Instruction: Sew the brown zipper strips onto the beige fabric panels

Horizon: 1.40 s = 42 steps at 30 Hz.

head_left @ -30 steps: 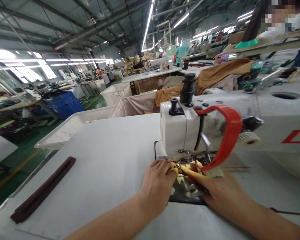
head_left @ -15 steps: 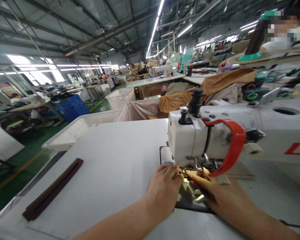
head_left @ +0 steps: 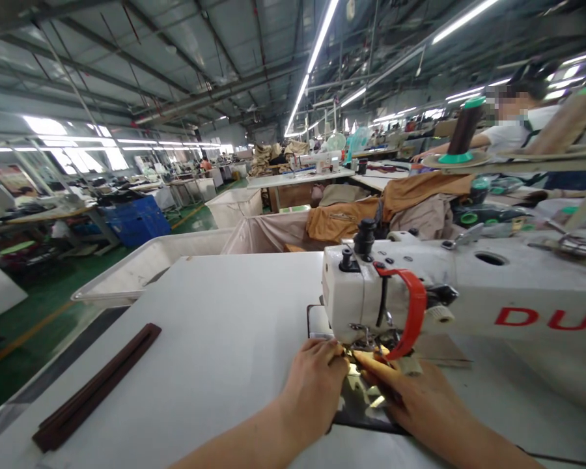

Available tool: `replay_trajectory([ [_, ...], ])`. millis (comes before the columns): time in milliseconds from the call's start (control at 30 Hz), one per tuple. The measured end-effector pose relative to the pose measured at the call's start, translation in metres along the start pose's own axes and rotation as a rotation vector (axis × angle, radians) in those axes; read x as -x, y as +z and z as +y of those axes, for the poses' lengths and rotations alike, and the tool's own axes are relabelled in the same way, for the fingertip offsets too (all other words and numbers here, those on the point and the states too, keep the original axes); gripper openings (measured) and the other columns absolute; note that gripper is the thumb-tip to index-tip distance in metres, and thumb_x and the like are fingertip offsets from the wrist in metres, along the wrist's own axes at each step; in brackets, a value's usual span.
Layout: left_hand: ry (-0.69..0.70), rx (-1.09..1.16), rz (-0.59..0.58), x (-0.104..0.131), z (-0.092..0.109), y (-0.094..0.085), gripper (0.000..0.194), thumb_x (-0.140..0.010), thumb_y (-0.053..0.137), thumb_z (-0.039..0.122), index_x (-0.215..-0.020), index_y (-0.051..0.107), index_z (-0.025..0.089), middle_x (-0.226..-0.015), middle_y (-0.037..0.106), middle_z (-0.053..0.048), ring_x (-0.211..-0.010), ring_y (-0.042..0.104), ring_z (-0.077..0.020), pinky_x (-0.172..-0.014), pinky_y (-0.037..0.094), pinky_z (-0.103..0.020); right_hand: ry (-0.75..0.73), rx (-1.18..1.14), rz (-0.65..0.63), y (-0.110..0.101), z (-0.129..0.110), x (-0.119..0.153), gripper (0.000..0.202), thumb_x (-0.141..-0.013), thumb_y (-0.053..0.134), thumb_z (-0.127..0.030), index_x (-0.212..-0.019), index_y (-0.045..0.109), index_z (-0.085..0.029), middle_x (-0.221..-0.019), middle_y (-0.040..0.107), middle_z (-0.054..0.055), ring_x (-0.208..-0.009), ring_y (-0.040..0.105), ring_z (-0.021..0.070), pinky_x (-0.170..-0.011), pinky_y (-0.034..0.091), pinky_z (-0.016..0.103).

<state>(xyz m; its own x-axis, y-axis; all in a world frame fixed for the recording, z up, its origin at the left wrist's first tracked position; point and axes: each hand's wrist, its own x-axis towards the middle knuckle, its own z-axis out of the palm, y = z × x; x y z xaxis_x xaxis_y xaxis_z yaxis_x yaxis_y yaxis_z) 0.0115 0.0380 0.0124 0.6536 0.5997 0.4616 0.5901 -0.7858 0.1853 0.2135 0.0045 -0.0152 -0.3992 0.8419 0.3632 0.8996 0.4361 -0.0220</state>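
Observation:
A white sewing machine (head_left: 344, 290) with a red curved guard (head_left: 414, 312) stands over the worktable. Just under its needle area, my left hand (head_left: 315, 381) has its fingers bent and pressed together, and what they hold is hidden. My right hand (head_left: 415, 394) comes in from the other side, index finger pointing at the needle area and the other fingers curled. A bit of something dark brown shows beneath it, too covered to make out. Both sets of fingertips nearly meet above the lit metal plate (head_left: 356, 391). A folded dark brown fabric strip (head_left: 97, 387) lies at the table's left.
White bins (head_left: 127, 270) stand beyond the table's far left edge, one lined with cloth. Behind the machine are brown and orange garments (head_left: 342, 218). Thread cones (head_left: 463, 133) stand at the right, with a person (head_left: 510, 127) behind. A blue crate (head_left: 137, 218) sits on the floor.
The camera view has turned right and slightly up, so more of the machine arm and its red lettering shows. Both hands keep nearly the same place at the needle.

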Motion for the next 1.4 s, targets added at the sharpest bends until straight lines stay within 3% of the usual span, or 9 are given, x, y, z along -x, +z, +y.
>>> replay_trajectory([
  [300, 0.036, -0.035, 0.046, 0.002, -0.004, 0.008, 0.001, -0.087, 0.064, 0.016, -0.087, 0.064, 0.016, -0.097, 0.069, -0.003, -0.089, 0.065, -0.0155, -0.093, 0.049, -0.031, 0.002, 0.057, 0.014, -0.007, -0.005, -0.001, 0.046, -0.076, 0.05, -0.011, -0.117, 0.064, -0.026, -0.095, 0.072, 0.008, -0.077, 0.068, 0.0255, -0.062, 0.054, 0.036],
  [533, 0.05, -0.016, 0.028, -0.003, -0.002, -0.002, 0.004, -0.086, 0.064, 0.013, -0.084, 0.065, 0.017, -0.091, 0.069, -0.002, -0.087, 0.065, -0.0144, -0.094, 0.049, -0.031, -0.032, 0.015, -0.008, -0.019, -0.006, -0.007, 0.048, -0.075, 0.052, -0.01, -0.12, 0.063, -0.023, -0.091, 0.073, 0.006, -0.07, 0.067, 0.0184, -0.061, 0.05, 0.027],
  [700, 0.032, 0.021, 0.016, -0.005, -0.001, -0.007, 0.008, -0.087, 0.06, 0.011, -0.086, 0.066, 0.017, -0.094, 0.07, -0.002, -0.088, 0.065, -0.0147, -0.095, 0.048, -0.033, 0.013, 0.008, -0.048, -0.025, -0.007, -0.009, 0.044, -0.083, 0.049, -0.017, -0.125, 0.06, -0.023, -0.082, 0.073, 0.004, -0.06, 0.064, 0.016, -0.054, 0.043, 0.025],
  [1000, 0.012, -0.007, 0.042, -0.001, -0.001, -0.005, 0.009, -0.088, 0.061, 0.012, -0.088, 0.067, 0.019, -0.098, 0.071, 0.0, -0.091, 0.066, -0.0131, -0.097, 0.046, -0.033, -0.005, 0.016, -0.001, -0.03, -0.01, -0.01, 0.051, -0.071, 0.05, -0.01, -0.119, 0.063, -0.024, -0.071, 0.071, 0.001, -0.055, 0.063, 0.017, -0.048, 0.038, 0.025],
  [1400, 0.011, 0.012, 0.059, -0.002, -0.002, -0.005, 0.009, -0.087, 0.062, 0.014, -0.089, 0.068, 0.021, -0.097, 0.072, 0.001, -0.09, 0.067, -0.0124, -0.097, 0.046, -0.032, 0.043, -0.002, -0.015, -0.03, -0.01, -0.01, 0.039, -0.079, 0.05, -0.014, -0.115, 0.063, -0.018, -0.07, 0.07, 0.003, -0.056, 0.064, 0.0179, -0.05, 0.04, 0.025],
])
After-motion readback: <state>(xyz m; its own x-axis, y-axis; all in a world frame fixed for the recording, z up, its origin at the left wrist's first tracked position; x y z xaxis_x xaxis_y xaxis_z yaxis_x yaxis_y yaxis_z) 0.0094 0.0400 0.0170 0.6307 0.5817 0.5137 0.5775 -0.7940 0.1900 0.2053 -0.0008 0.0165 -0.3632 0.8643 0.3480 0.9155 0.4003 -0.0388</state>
